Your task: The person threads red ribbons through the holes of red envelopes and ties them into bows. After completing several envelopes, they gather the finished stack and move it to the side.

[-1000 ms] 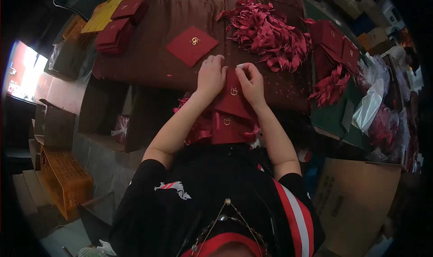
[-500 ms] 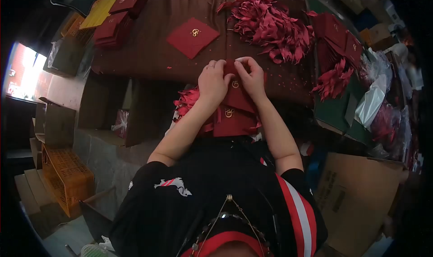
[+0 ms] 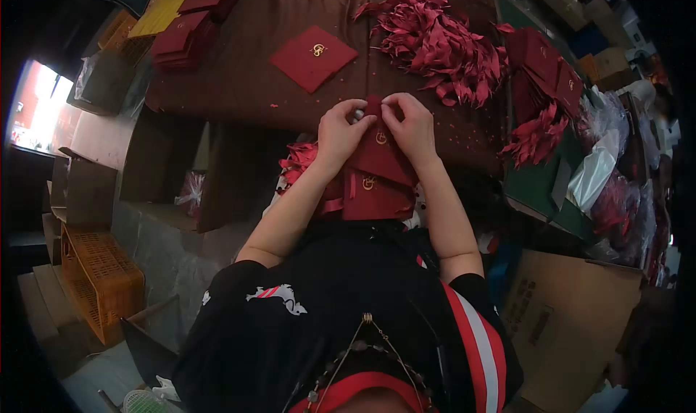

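Observation:
A dark red flat pouch with a gold emblem [image 3: 390,159] lies turned at the table's front edge, one corner pointing away from me. My left hand [image 3: 342,132] pinches at that far corner with thumb and forefinger. My right hand [image 3: 412,128] grips the same corner from the other side, its fingertips close to the left ones. Whether a ribbon runs between the fingertips is too small to tell. Beneath, nearer my body, another red pouch [image 3: 373,204] with the same emblem is partly covered. Red ribbon ends [image 3: 299,162] stick out beside my left forearm.
On the brown cloth [image 3: 275,7] lies a single red pouch [image 3: 313,61], with a heap of red ribbons [image 3: 438,47] to its right. Stacked pouches [image 3: 179,40] stand at the left, more pouches [image 3: 540,61] at the right. Cardboard boxes [image 3: 573,326] and an orange crate [image 3: 101,282] flank me.
My right hand has shifted slightly right and its fingers are more curled. The left fingers have drawn in toward the thumb at the pouch's corner. The view has moved slightly.

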Motion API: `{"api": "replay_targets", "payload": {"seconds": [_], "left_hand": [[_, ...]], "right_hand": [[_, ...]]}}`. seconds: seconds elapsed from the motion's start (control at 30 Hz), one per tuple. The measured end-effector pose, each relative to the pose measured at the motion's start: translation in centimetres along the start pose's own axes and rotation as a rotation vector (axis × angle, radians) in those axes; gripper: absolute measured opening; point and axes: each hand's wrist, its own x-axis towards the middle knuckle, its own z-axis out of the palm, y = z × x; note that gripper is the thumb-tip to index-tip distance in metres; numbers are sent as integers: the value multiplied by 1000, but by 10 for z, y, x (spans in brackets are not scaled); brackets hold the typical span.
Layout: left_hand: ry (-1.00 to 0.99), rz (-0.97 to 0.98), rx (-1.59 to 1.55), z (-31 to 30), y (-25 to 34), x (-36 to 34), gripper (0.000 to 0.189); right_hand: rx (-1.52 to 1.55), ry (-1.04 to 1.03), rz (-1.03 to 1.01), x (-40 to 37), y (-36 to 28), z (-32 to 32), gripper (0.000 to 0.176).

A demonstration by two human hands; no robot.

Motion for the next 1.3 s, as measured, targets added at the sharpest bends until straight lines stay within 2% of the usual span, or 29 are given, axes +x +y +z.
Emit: {"api": "replay_targets", "payload": {"seconds": [0.17,0.27,0.4,0.5,0.57,0.83,1.03,1.1,1.17,1.23,1.3], "left_hand": [[-50,44,-58,-1,-6,1,40],[-103,115,-120,-5,-12,2,40],[-102,116,-111,-5,-10,2,41],[-60,147,-57,-4,-5,-3,40],[-2,270,114,-2,-3,-6,37],[43,287,170,0,21,-20,35],[38,325,241,-3,19,-21,34],[46,331,256,-4,17,-18,33],[15,255,146,-5,16,-12,26],[-1,225,89,-5,15,-11,28],[-16,193,33,-7,9,-6,30]], "right_hand": [[-229,-86,-136,-2,0,0,11],[-258,-108,-178,-4,-5,-4,11],[-273,-156,-193,-11,-12,-2,13],[-277,-157,-176,-12,-11,1,14],[-288,-152,-184,-13,-10,3,15],[-349,-141,-185,-13,-14,5,14],[-525,-231,-279,-8,-17,5,11],[-605,-274,-413,-5,-15,6,11],[-581,-316,-429,-1,-15,3,11],[-557,-359,-446,3,-11,-1,11],[-182,-289,-307,4,-2,-3,11]]}}
